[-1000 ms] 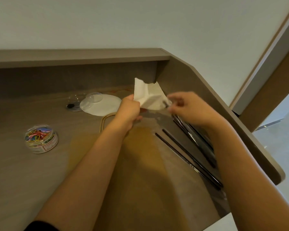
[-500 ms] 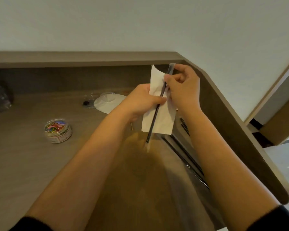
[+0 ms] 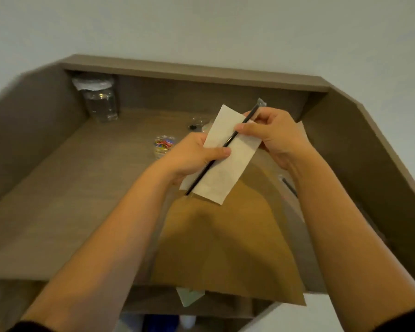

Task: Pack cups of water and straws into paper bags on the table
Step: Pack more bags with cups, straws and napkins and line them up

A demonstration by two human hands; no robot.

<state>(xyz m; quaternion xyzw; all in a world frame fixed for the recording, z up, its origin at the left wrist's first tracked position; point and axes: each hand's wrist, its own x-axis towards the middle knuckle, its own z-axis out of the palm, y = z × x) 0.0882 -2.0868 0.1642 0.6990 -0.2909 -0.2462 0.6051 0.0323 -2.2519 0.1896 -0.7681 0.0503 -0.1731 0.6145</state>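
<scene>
A white folded napkin (image 3: 225,164) is held up above the table with a black wrapped straw (image 3: 203,172) lying slantwise across it. My left hand (image 3: 192,156) grips the napkin's left edge, thumb pressing on the straw. My right hand (image 3: 271,135) pinches the straw's upper part against the napkin. A flat brown paper bag (image 3: 225,240) lies on the wooden table (image 3: 70,202) beneath my hands. A clear cup of water (image 3: 101,104) with a plastic cover stands in the far left corner.
A small round tub of coloured clips (image 3: 163,144) sits mid-table. A clear lid (image 3: 198,123) lies behind the napkin. More black straws (image 3: 289,185) lie at the right by my forearm. Raised walls enclose the table on three sides.
The view swung left, bringing the water cup into sight. The napkin and straw have tilted from near upright to a slant, and my left thumb now presses the straw.
</scene>
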